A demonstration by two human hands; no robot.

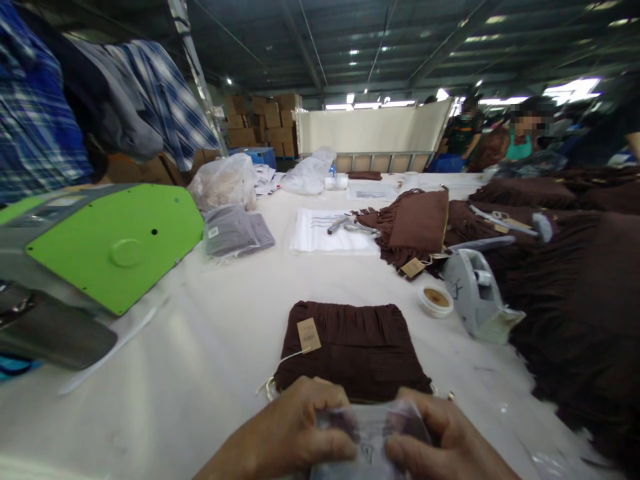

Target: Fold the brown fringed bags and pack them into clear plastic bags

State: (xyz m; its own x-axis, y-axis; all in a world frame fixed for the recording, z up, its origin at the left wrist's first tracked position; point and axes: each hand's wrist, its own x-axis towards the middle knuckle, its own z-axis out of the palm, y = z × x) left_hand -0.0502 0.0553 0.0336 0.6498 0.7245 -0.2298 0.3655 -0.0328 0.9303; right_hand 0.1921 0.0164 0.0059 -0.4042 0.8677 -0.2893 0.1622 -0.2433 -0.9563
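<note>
Both my left hand [310, 423] and my right hand [430, 427] are closed on a clear plastic bag [367, 433] with dark print, one at each side, thumbs on top. What lies inside the bag is hard to make out. Just beyond my hands lies a folded dark brown garment [350, 343], gathered along its top. A tan paper tag [309, 335] on a white string rests on its left part. The near edge of the garment is partly hidden behind my hands.
A green and grey machine [130, 247] stands at left, near packed bags [235, 233]. A tape dispenser [475, 293] and a small round tub [436, 300] are at right, beside piled brown garments [575, 287]. White plastic bags [325, 233] lie farther back. Two people are at the far right.
</note>
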